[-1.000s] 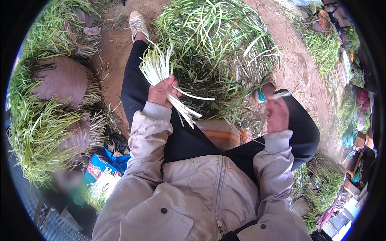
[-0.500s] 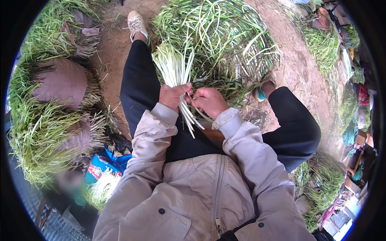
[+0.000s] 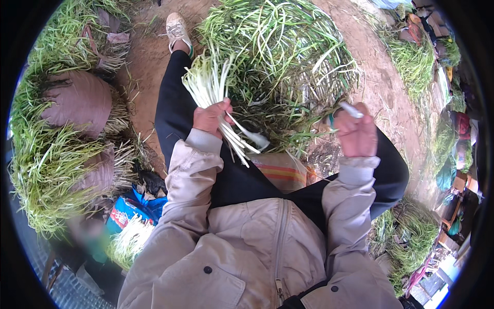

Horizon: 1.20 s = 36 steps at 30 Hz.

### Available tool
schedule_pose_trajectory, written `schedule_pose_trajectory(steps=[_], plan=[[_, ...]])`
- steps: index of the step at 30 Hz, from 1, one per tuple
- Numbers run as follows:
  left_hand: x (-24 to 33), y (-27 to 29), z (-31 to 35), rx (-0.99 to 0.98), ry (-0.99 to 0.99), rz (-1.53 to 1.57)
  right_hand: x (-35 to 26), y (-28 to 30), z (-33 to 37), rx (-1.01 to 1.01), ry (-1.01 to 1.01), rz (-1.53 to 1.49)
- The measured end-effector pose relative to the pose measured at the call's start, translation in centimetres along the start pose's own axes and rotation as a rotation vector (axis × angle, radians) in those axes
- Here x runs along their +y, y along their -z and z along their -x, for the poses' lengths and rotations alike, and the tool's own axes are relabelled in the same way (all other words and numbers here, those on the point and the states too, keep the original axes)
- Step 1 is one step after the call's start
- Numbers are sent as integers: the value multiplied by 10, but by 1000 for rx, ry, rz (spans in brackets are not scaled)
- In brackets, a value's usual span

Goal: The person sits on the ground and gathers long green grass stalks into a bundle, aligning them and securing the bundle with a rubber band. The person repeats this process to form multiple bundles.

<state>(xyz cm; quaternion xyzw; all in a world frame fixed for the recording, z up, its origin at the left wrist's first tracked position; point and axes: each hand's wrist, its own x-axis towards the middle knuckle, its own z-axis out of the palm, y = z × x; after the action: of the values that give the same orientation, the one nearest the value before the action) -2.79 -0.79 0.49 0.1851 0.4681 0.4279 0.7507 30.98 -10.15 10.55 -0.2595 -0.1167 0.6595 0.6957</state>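
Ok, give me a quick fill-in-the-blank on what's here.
1. The hand gripping the bundle of pale stalks is the person's ____.
2. The big heap of long leaves in front is mostly ____ in colour.
3. Down the front of the jacket runs a ____.

Missing words: left; green; zip.

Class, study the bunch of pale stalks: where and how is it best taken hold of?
Probably around the narrow middle of the bunch of pale stalks, from the person's left, where the left hand grips it. The stalks gather tightly there but fan out above and spread below, so gripping either end might let single stalks slip.
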Motion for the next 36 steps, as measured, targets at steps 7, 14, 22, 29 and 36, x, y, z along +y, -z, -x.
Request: schedule_pose_trajectory(steps=[7, 14, 22, 29, 36], plan=[[0, -10, 0, 30, -34, 19, 29, -2, 4, 227, -237, 1073], [-6, -10, 2, 22, -26, -146, 120, -10, 4, -23, -423, 1112], [-3, -10, -1, 89, -59, -114, 111, 7, 18, 163, -479, 1123], [-6, -3, -2, 92, -49, -38, 88, 13, 29, 185, -238, 552], [0, 7, -5, 27, 9, 41, -2, 37, 21, 120, 144, 134]])
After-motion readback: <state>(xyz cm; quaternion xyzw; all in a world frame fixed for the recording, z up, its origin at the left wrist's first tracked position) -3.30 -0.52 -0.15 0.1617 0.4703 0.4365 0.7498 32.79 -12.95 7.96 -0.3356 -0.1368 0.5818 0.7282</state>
